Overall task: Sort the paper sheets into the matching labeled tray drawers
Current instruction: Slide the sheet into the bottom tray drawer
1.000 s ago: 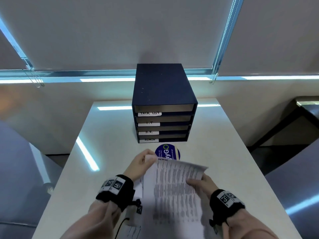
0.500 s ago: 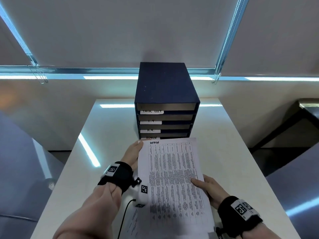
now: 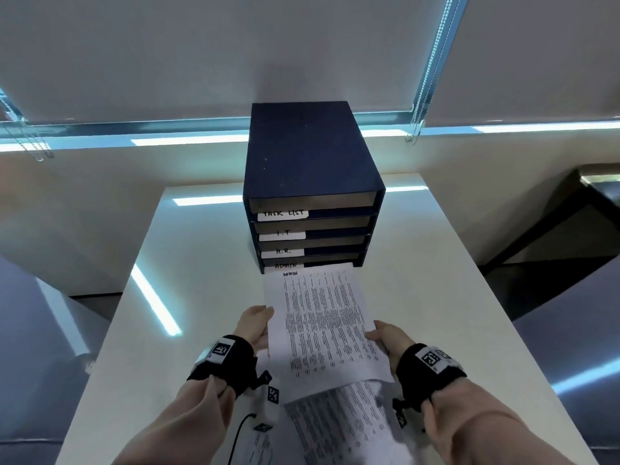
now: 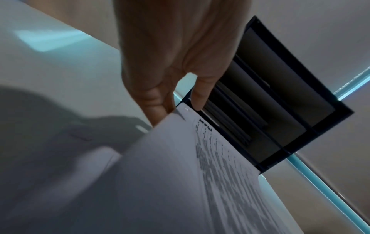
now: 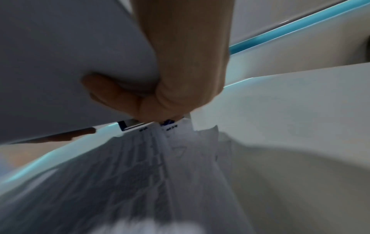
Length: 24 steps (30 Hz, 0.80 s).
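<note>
Where both hands grip: spare sheets (image 3: 345, 427) underneath.

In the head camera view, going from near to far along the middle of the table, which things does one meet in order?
Loose sheets on the table → held sheet marked ADMIN → ADMIN drawer → H.R. drawer → I.T drawer → TASK LIST drawer.

Office: labeled tray drawers (image 3: 313, 229), blinds (image 3: 201, 55)

The room is dim. Bright blue-white light is let in under the blinds (image 3: 201, 45) and mirrored on the table (image 3: 188, 263). Wrist views are blurred, shadowed, bent at edges.
</note>
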### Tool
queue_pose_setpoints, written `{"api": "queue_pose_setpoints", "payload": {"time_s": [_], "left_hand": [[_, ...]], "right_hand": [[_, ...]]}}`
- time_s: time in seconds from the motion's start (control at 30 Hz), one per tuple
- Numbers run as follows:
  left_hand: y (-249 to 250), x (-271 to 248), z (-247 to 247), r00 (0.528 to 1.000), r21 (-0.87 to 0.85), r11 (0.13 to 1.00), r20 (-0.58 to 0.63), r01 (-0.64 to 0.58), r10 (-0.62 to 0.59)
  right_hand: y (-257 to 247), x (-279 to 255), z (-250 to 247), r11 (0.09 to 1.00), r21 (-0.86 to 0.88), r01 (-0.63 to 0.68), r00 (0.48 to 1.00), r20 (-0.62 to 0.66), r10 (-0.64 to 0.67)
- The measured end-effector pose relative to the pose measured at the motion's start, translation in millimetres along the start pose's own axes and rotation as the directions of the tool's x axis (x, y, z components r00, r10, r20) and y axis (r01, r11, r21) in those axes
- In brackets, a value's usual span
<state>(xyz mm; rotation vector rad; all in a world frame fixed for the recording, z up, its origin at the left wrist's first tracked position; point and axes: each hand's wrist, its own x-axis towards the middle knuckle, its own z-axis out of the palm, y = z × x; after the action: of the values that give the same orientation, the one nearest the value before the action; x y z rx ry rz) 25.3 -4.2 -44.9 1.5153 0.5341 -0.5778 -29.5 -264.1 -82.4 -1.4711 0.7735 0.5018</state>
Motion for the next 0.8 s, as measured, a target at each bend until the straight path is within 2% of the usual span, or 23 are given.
{"api": "queue_pose_setpoints", "payload": {"time_s": [0.17, 0.3, 0.4, 0.47, 0.57, 0.7, 0.8], "left_hand": [[-6.7, 15.1, -3.4, 0.996, -0.064, 0.997, 0.072, 0.046, -0.042], [-4.5, 26.6, 3.1, 0.975, -0.151, 0.985, 0.217, 0.085, -0.051], [1.0, 42.7, 14.9, 0.993, -0.172, 0.985, 0.118, -0.006, 0.027], [6.3, 54.6, 20.7, 0.997, -0.231, 0.972, 0.056, -0.043, 0.057], [14.7, 76.4, 26.0, 0.998, -0.31, 0.949, 0.006, -0.052, 0.057], [42.2, 112.3, 31.4, 0.997, -0.509, 0.861, 0.06, -0.005, 0.041], [49.8, 117.5, 34.9, 0.997, -0.582, 0.812, 0.075, 0.04, 0.005]], "right_hand": [[-27.4, 83.1, -12.5, 0.999, -0.039, 0.036, 0.999, -0.019, -0.037], [-62.8, 108.7, -8.7, 0.994, 0.021, 0.105, 0.994, -0.042, -0.104], [-71.8, 101.9, -9.6, 0.995, 0.031, 0.09, 0.996, -0.012, -0.09], [-85.4, 71.6, -6.2, 1.0, 0.025, 0.009, 1.0, 0.0, -0.009], [-86.6, 75.7, -6.0, 0.979, 0.195, -0.054, 0.996, 0.083, 0.038], [-108.4, 94.8, 22.0, 0.848, 0.529, -0.037, 0.995, 0.096, -0.016], [-117.2, 97.6, 47.7, 0.83, 0.558, -0.015, 0.996, 0.083, -0.038]]}}
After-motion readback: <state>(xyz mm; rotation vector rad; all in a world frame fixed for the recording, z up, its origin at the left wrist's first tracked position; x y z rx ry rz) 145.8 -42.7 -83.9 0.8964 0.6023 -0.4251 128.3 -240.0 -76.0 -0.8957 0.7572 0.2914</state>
